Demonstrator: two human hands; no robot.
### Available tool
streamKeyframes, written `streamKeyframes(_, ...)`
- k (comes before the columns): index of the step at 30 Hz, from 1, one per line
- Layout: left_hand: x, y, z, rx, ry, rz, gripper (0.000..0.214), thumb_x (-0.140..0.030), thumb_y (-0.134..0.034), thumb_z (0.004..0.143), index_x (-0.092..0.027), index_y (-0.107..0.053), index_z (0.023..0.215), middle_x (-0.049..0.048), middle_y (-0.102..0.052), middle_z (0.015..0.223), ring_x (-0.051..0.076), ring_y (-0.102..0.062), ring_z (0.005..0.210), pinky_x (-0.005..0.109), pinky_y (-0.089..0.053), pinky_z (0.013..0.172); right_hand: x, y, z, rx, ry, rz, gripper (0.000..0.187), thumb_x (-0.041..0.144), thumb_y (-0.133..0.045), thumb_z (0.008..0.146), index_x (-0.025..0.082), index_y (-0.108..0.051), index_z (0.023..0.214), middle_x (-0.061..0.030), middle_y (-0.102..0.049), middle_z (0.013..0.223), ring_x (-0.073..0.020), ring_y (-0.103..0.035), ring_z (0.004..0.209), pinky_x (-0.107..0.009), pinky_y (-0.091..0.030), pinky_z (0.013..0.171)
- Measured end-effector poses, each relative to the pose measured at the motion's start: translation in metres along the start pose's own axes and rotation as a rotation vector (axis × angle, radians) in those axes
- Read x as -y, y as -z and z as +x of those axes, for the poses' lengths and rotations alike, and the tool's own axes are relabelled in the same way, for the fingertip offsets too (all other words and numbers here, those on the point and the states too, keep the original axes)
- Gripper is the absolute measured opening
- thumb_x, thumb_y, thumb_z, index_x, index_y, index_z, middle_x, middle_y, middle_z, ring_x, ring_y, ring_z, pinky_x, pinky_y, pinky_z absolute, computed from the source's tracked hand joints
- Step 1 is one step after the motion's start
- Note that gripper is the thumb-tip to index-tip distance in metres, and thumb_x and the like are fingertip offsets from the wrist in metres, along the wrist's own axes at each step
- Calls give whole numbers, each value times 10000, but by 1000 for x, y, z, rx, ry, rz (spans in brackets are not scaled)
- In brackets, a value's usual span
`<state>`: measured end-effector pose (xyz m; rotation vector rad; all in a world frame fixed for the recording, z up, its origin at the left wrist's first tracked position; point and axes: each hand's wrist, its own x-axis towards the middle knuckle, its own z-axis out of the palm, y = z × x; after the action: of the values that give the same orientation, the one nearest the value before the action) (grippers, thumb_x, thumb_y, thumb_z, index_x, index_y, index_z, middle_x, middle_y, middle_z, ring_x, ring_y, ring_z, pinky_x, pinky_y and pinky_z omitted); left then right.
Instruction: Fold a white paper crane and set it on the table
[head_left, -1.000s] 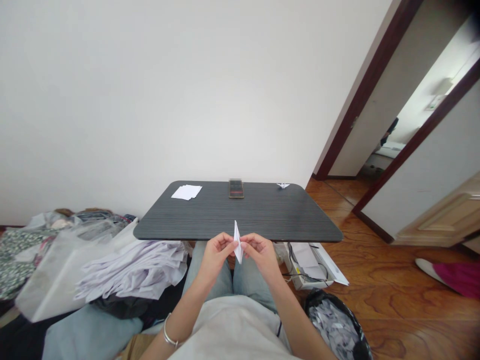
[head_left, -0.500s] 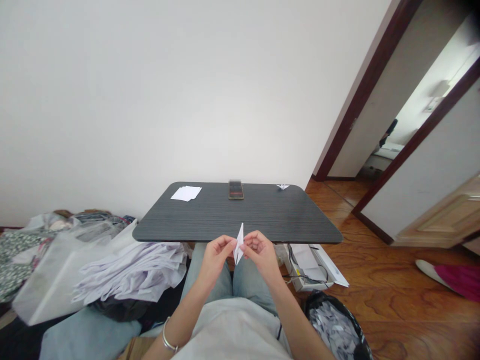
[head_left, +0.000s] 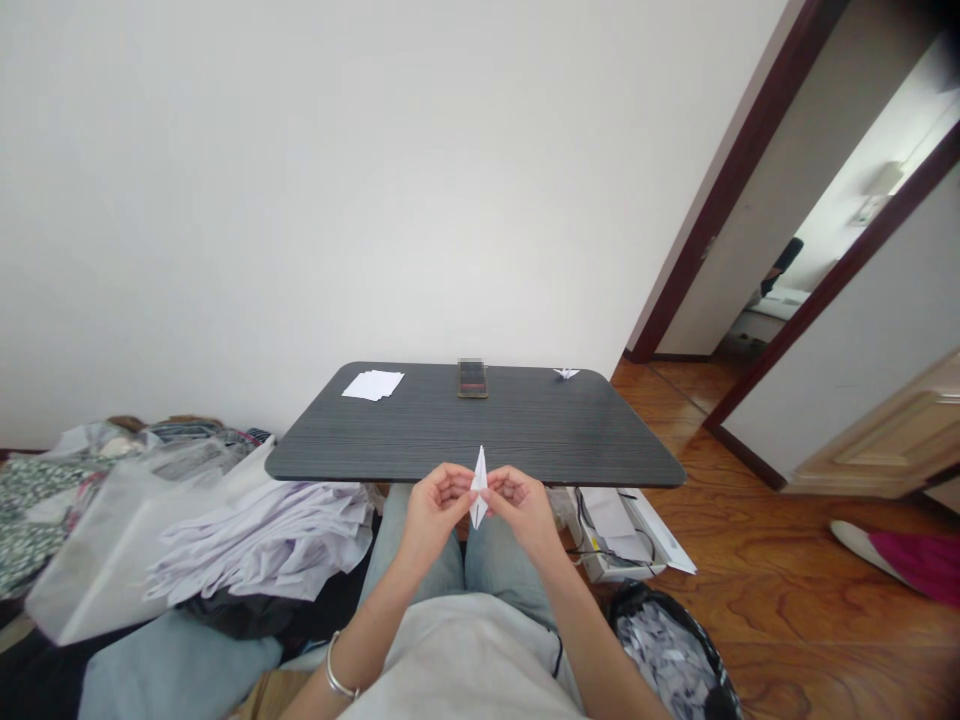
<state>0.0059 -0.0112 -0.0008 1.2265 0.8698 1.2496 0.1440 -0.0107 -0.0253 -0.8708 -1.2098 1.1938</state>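
Observation:
A narrow, pointed piece of folded white paper [head_left: 480, 484] stands upright at the near edge of the dark table [head_left: 420, 440]. My left hand [head_left: 439, 505] pinches its left side between thumb and fingers. From the other side my right hand [head_left: 521, 503] grips it the same way, thumb towards me. At the far right of the tabletop sits a small folded paper crane [head_left: 566, 373]. A stack of white paper sheets [head_left: 373, 385] lies at the far left, and a phone [head_left: 472, 379] rests at the back middle.
Folded white cloth [head_left: 262, 540] and other fabric are heaped on the left. Right of my legs are a white box [head_left: 615, 535] with cables and a black-lined bin [head_left: 667, 650] of paper scraps. A white wall [head_left: 420, 180] rises behind the table.
The folded paper has turned slightly and now looks slimmer and more upright. My left hand has shifted a little, its fingers nearer the paper's side. Both hands keep their hold.

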Motion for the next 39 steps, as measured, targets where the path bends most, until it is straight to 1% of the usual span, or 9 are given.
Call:
streamKeyframes(2,0,0,0,-7,-6,-6,211,-180,-697,634,-139,-589,811,20,-650,715,116,-592,643,219,-468,610,0,1,0,23,-1,5,143,261,-692,677,167,-612,748,12,-592,627,-106,-531,531,-221,-450,520)
streamKeyframes(5,1,1,1,-3,-22,4,179,-178,-692,641,-136,-601,789,21,-651,715,116,-588,648,222,-470,618,1,2,0,53,7,27,148,275,-693,676,169,-604,725,14,-585,628,-107,-530,537,-222,-447,527)
streamKeyframes(8,2,3,1,-7,-26,31,155,-189,-698,641,-128,-623,763,23,-648,704,124,-587,657,223,-466,616,2,1,0,50,19,39,161,292,-696,672,171,-593,694,20,-573,611,-109,-528,530,-226,-444,524)
streamKeyframes(12,2,5,2,26,7,41,139,-209,-697,651,-124,-642,745,22,-655,668,128,-595,637,223,-462,607,2,0,0,32,23,41,164,300,-702,667,176,-595,682,24,-579,588,-110,-529,511,-229,-442,512)
streamKeyframes(18,-1,7,3,74,75,14,162,-229,-721,626,-122,-650,725,27,-681,637,143,-619,602,243,-479,605,-2,0,0,28,22,110,135,268,-710,660,188,-602,658,30,-597,571,-107,-538,482,-224,-446,490)
streamKeyframes(26,-5,4,0,93,78,-36,93,-200,-695,648,-129,-657,696,13,-675,607,122,-601,577,218,-458,602,7,-2,0,43,68,92,105,265,-689,660,195,-612,643,31,-571,583,-102,-510,478,-223,-419,479)
streamKeyframes(31,-4,4,0,94,90,-43,68,-200,-671,652,-134,-657,661,14,-658,585,135,-593,564,239,-454,604,11,-3,-1,54,68,82,91,260,-673,667,198,-619,626,27,-558,571,-112,-509,504,-230,-419,504)
streamKeyframes(35,-2,5,0,68,49,-11,93,-230,-646,674,-142,-663,647,21,-644,617,147,-592,585,254,-453,602,14,-3,-2,53,52,57,134,290,-670,682,195,-604,613,20,-556,578,-121,-524,528,-235,-433,520)
streamKeyframes(39,-3,5,0,16,-61,120,84,-202,-634,679,-148,-683,636,28,-620,640,145,-569,616,245,-444,607,15,-5,-3,7,23,74,193,377,-654,700,199,-580,691,17,-578,601,-125,-547,526,-239,-469,512)
